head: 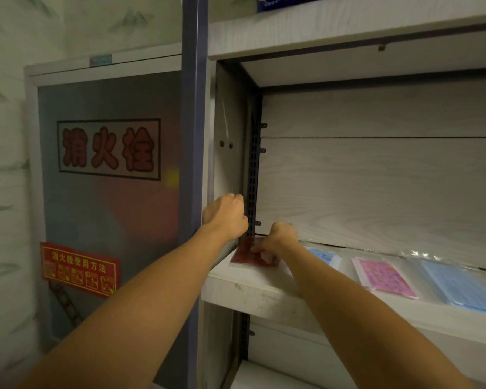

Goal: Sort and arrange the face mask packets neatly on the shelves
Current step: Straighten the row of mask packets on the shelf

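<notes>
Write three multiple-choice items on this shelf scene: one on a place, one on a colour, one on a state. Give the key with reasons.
1. Where does the red packet lie on the shelf?
A. at its left end
B. at its right end
C. on the shelf above

2. What colour is the packet lying between the two blue packets?
A. green
B. pink
C. white

3. What is the right hand doing?
A. hanging idle
B. holding the red packet
C. lifting a blue packet

Key: 1 A, it sits in the corner by the side wall. 2 B, the pink packet lies between the small blue packet and the large blue packet. 3 B, its fingers rest curled on the red packet.
</notes>
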`<action>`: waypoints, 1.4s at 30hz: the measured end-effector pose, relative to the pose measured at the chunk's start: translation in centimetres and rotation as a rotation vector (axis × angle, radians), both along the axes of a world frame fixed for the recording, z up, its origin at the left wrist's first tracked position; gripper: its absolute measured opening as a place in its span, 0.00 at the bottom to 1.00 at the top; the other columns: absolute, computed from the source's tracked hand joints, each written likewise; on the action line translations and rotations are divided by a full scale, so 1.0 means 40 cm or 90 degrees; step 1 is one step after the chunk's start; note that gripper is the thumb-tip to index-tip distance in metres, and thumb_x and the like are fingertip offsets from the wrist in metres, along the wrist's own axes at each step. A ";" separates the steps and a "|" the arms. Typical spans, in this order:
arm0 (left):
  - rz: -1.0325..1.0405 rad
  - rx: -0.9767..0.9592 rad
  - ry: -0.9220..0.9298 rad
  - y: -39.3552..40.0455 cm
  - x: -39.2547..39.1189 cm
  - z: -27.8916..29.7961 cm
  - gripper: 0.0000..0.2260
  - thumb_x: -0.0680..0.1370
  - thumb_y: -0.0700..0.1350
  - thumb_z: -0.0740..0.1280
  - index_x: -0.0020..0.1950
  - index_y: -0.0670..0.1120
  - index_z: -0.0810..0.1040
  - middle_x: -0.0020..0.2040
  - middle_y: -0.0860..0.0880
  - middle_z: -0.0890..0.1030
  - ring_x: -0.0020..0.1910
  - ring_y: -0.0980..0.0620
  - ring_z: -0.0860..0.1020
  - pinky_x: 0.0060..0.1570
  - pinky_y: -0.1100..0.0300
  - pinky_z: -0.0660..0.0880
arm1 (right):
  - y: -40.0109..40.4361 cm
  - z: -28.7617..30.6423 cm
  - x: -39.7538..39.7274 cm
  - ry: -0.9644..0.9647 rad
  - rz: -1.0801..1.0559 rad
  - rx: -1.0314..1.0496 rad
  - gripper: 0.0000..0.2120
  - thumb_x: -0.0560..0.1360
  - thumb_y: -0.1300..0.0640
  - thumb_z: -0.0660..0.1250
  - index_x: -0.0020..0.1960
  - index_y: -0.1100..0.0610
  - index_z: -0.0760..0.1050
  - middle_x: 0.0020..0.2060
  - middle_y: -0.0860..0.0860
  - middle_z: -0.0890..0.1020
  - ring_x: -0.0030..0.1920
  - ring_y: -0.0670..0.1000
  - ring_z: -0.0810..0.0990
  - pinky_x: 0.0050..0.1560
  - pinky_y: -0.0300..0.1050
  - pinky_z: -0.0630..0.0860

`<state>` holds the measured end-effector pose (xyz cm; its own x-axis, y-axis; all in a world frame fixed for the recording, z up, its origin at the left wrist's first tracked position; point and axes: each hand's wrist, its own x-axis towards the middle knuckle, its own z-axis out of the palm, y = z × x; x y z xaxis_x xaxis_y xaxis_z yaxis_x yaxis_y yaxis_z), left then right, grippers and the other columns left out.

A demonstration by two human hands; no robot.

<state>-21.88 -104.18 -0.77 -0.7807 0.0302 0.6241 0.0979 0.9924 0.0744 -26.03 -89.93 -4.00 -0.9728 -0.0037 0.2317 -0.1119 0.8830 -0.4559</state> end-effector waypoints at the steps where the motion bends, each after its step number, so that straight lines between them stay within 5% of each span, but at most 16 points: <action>1: -0.001 -0.002 -0.002 -0.001 -0.002 -0.003 0.15 0.80 0.45 0.63 0.66 0.44 0.74 0.64 0.45 0.76 0.60 0.43 0.77 0.53 0.48 0.78 | 0.002 0.001 0.002 0.019 -0.008 0.020 0.26 0.66 0.36 0.79 0.46 0.56 0.74 0.45 0.53 0.80 0.54 0.55 0.80 0.52 0.47 0.78; 4: -0.003 -0.006 -0.009 -0.001 -0.008 -0.006 0.15 0.80 0.44 0.62 0.65 0.44 0.75 0.63 0.45 0.76 0.60 0.43 0.77 0.53 0.49 0.78 | 0.024 0.009 -0.002 0.065 0.009 0.036 0.23 0.70 0.39 0.76 0.43 0.58 0.73 0.46 0.55 0.79 0.49 0.57 0.79 0.45 0.47 0.75; 8: -0.024 -0.010 -0.026 0.004 -0.026 -0.010 0.13 0.80 0.45 0.62 0.63 0.44 0.76 0.62 0.45 0.77 0.58 0.42 0.78 0.51 0.49 0.78 | 0.081 0.020 -0.002 0.092 0.054 0.117 0.19 0.77 0.49 0.70 0.61 0.60 0.75 0.57 0.56 0.80 0.56 0.59 0.79 0.55 0.52 0.79; 17: -0.113 -0.056 -0.111 0.102 -0.053 -0.077 0.13 0.79 0.48 0.64 0.62 0.45 0.78 0.62 0.45 0.78 0.56 0.42 0.79 0.52 0.49 0.79 | 0.229 0.018 0.055 0.093 -0.012 0.248 0.18 0.78 0.57 0.65 0.67 0.59 0.72 0.61 0.59 0.77 0.58 0.60 0.78 0.56 0.53 0.79; 29: -0.223 -0.059 -0.128 0.337 -0.024 -0.066 0.11 0.79 0.45 0.64 0.60 0.46 0.80 0.59 0.43 0.81 0.54 0.41 0.80 0.52 0.52 0.79 | 0.497 0.040 0.227 0.072 -0.120 0.323 0.15 0.75 0.59 0.65 0.61 0.60 0.74 0.55 0.57 0.78 0.48 0.58 0.78 0.43 0.45 0.72; 42: -0.284 -0.123 -0.095 0.703 0.153 -0.052 0.13 0.79 0.47 0.62 0.62 0.49 0.79 0.62 0.45 0.80 0.58 0.42 0.79 0.53 0.54 0.77 | 0.867 0.025 0.487 0.026 -0.238 0.336 0.11 0.76 0.61 0.63 0.58 0.60 0.75 0.51 0.58 0.78 0.48 0.60 0.80 0.43 0.48 0.75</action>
